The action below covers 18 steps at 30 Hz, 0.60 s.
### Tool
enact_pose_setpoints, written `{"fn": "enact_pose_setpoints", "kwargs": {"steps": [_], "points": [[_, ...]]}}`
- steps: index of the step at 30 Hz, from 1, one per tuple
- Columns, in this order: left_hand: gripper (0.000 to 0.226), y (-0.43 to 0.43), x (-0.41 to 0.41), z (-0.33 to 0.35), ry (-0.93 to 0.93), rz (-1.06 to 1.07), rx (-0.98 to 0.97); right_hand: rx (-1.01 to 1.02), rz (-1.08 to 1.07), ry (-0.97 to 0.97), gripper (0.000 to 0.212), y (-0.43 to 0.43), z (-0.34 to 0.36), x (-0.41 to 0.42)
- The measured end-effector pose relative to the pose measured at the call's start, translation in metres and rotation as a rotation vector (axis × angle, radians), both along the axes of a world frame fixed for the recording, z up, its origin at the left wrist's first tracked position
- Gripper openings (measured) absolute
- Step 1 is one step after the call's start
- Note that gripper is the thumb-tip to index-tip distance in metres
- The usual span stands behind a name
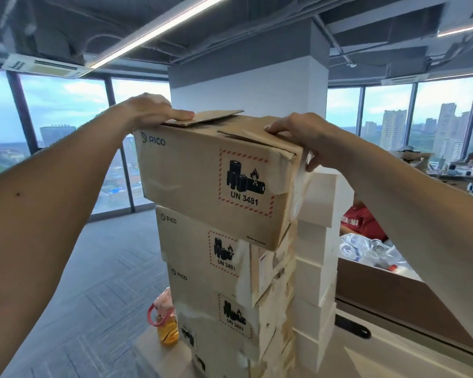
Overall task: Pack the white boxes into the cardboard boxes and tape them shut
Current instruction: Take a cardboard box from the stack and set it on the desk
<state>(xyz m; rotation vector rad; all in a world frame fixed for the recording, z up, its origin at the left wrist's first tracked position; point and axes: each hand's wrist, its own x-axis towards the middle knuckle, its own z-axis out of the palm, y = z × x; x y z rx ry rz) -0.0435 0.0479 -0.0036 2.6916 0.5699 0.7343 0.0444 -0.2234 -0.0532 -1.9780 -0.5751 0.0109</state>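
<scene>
A brown cardboard box (202,184) with a PICO mark and a UN 3481 battery label sits skewed on top of a tall stack of like cardboard boxes (202,268). Its top flaps are loose and slightly raised. My left hand (150,110) presses flat on the left top flap. My right hand (301,137) grips the box's upper right corner, thumb on the top flap and fingers curled down the right side. A column of white boxes (316,268) stands stacked just right of the cardboard stack.
A white pillar (246,88) rises behind the stack. A pink-lidded bottle of amber liquid (165,320) stands at the stack's left foot. On the right are a brown bin of plastic bottles (372,249), a person in a red shirt and a black item (352,327).
</scene>
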Motion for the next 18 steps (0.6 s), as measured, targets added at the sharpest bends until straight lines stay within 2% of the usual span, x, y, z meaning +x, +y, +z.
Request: {"fn": "enact_pose_setpoints", "kwargs": {"steps": [5,7,12,16,18], "points": [[0.094,-0.060,-0.035,0.006,-0.083,-0.061,-0.067,0.030,-0.030,-0.120,0.048,-0.067,0.000,-0.029],[0.093,-0.091,-0.045,0.007,-0.102,-0.100,-0.068,0.055,-0.040,-0.162,0.049,-0.100,-0.005,-0.039],[0.094,-0.174,-0.058,-0.003,-0.068,-0.175,0.024,0.115,-0.043,-0.227,0.074,-0.192,-0.028,-0.064],[0.093,-0.242,-0.058,-0.026,0.000,-0.289,0.062,0.133,-0.082,-0.325,0.056,-0.266,-0.049,-0.088],[0.095,-0.274,-0.054,-0.045,0.038,-0.342,0.087,0.095,-0.114,-0.354,0.056,-0.302,-0.063,-0.097]]}}
